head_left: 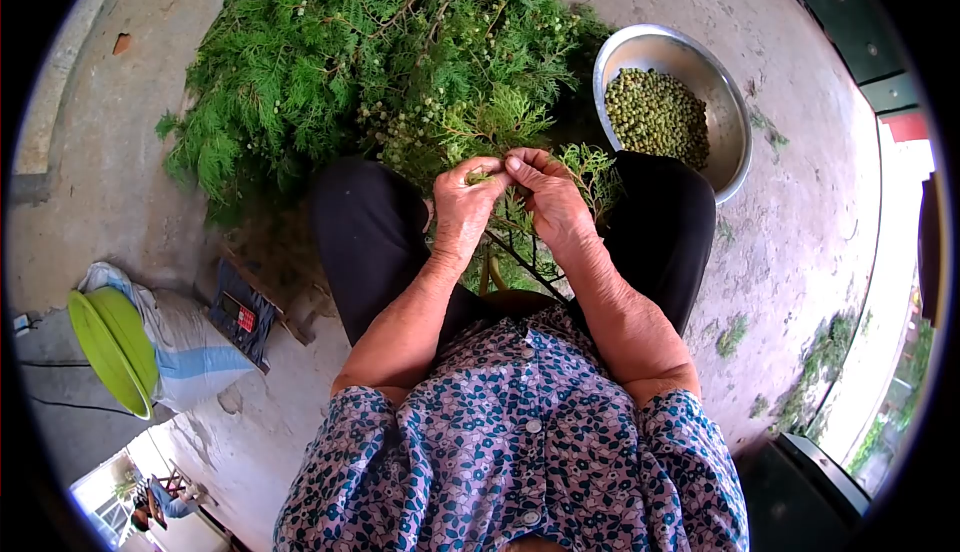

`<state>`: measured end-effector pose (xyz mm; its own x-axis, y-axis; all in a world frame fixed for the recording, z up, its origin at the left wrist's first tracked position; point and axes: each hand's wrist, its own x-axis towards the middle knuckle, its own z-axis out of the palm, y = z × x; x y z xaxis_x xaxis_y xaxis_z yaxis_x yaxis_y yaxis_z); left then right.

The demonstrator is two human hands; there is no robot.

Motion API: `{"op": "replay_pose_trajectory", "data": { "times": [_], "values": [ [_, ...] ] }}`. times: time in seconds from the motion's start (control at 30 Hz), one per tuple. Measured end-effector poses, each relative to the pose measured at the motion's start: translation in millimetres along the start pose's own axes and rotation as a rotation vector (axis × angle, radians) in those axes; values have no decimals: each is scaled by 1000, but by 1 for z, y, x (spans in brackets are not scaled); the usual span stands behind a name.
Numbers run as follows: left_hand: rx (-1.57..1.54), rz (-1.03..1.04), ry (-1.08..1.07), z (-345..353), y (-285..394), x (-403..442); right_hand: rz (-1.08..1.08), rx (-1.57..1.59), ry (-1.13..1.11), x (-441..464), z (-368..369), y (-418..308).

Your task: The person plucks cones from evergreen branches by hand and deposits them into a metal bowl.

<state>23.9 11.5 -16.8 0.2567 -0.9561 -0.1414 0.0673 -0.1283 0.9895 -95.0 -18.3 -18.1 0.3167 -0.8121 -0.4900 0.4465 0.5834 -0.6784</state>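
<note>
My left hand point(468, 197) is closed, its fingers curled round a bit of green sprig just above my lap. Beside it, my right hand point(548, 192) pinches at a green branch point(592, 174) whose leafy part spreads out on both sides of the fingers. The two hands meet at their fingertips. Beyond them lies a big heap of green branches point(330, 62) bearing small pale green cones. A metal basin point(733, 122) stands to the right of the heap, partly filled with small round green cones point(655, 117).
At the left, a lime-green basin point(115, 352) leans by a white and blue sack point(195, 352), near a dark board with a red calculator point(240, 314). Leafy scraps point(732, 337) lie on the concrete floor at the right. Another person point(160, 504) is far off at the lower left.
</note>
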Motion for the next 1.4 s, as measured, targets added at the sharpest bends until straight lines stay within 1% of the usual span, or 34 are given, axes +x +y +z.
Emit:
{"op": "replay_pose_trajectory", "data": {
  "times": [0.07,0.13,0.2,0.27,0.3,0.33,0.4,0.47,0.53,0.57,0.67,0.7,0.8,0.87,0.93,1.0,1.1,1.17,1.2,1.27,1.33,1.4],
  "values": [
    [-40,-10,-5,-1,0,0,15,-5,21,-2,3,-2],
    [-173,-15,-65,-2,4,1,28,-10,43,-3,3,-3],
    [-224,-55,-56,-1,11,0,56,108,41,-2,3,-3],
    [-315,-204,-25,-4,17,1,30,146,10,4,-3,-4],
    [-275,-246,0,-8,16,2,5,184,-22,4,-3,-7],
    [-276,-245,-1,-7,15,2,3,183,-22,2,-2,-10],
    [-279,-182,44,-4,18,1,-22,242,-152,-3,3,-20],
    [-279,-170,30,-5,17,2,-8,247,-159,-4,5,-24],
    [-279,-235,15,-8,12,3,21,326,-112,-7,7,-26],
    [-280,-232,13,-8,11,3,19,325,-113,-9,8,-28],
    [-309,-228,18,-7,11,2,0,396,-252,-14,15,-36],
    [-296,-230,20,-6,11,2,-26,361,-312,-13,14,-37],
    [-308,-232,5,-7,7,2,-29,411,-340,-21,19,-46],
    [-297,-253,8,-6,10,2,-33,389,-337,-24,21,-50],
    [-318,-239,0,-6,11,1,-32,480,-388,-26,23,-52],
    [-338,-226,-9,-6,10,0,-34,478,-395,-29,25,-55],
    [-318,-199,-20,-7,4,3,-64,458,-380,-32,25,-61],
    [-234,-250,-47,-10,0,4,-79,417,-294,-35,26,-65],
    [-248,-214,-26,-6,-1,5,-52,460,-288,-37,27,-67],
    [-204,-221,-1,-3,0,5,-86,501,-278,-45,31,-79],
    [-215,-230,-47,-5,-3,6,-162,581,-202,-39,23,-94],
    [-199,-215,-66,-6,-3,7,-262,695,51,-33,9,-114]
  ]
}}
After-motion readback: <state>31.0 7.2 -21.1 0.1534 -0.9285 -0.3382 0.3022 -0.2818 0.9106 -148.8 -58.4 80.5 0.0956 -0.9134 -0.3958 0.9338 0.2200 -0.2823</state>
